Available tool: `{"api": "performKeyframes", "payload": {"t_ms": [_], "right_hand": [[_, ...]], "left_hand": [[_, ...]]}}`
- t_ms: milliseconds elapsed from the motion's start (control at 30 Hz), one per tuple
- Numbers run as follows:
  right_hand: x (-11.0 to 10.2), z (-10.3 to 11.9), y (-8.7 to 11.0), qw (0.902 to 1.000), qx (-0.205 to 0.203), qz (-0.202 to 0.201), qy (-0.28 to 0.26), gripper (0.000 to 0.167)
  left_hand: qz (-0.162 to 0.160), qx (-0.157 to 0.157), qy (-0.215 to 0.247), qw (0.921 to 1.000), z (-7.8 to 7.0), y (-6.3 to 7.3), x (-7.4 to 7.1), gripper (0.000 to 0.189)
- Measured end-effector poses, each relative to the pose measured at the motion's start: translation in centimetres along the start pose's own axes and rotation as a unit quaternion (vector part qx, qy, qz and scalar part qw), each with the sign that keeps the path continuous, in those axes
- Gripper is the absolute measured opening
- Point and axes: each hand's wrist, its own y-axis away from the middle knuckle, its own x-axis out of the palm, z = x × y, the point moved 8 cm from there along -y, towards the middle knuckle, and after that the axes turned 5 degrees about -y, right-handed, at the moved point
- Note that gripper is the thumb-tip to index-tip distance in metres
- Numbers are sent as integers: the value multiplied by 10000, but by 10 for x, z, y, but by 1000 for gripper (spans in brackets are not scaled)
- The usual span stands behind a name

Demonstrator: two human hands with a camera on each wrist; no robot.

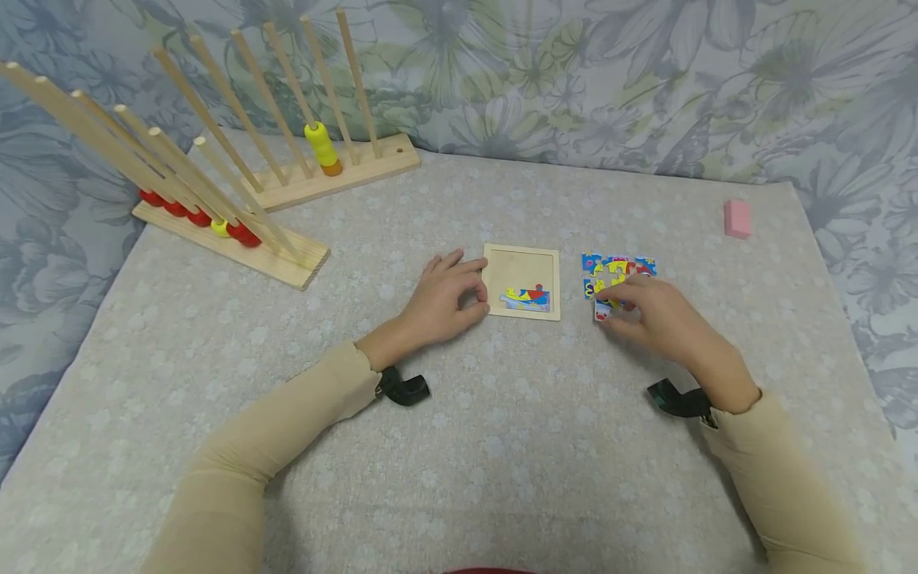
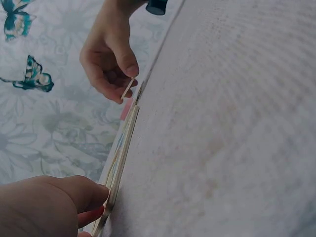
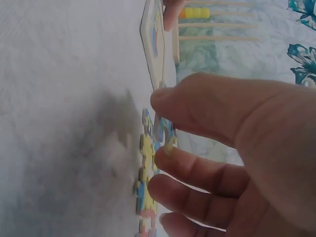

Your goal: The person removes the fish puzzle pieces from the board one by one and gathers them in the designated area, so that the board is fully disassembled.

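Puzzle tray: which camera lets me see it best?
The head view. It looks down on the puzzle tray, showing nearly all of it and the pieces inside. The left wrist view shows it nearly edge-on, partly behind the left hand. The right wrist view shows it slanted, cut off at the top.

Look at this cloth-covered table (image 1: 502, 446), pale and flower-patterned! Right at the left hand's (image 1: 446, 296) fingertips lies a square wooden puzzle tray (image 1: 512, 275); over by the right hand (image 1: 670, 323), partly under its fingers, a cluster of bright jigsaw pieces (image 1: 591, 261). Beyond that hand, out to its right, sits a pink rectangular block (image 1: 737, 219). And left of the left hand, farther back, two wooden peg stands (image 1: 304, 267) with coloured beads (image 1: 320, 142)!
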Motion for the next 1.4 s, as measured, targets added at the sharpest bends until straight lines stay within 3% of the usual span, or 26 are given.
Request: {"api": "performKeyframes", "payload": {"t_ms": [300,1400], "right_hand": [[13,-5,0,9976,428,529,-124,34],[17,-8,2,9954,655,697,61,36]], "left_hand": [[-22,0,-37,10000,0,-1,0,9],[13,2,52,10000,1,0,0,9]]}}
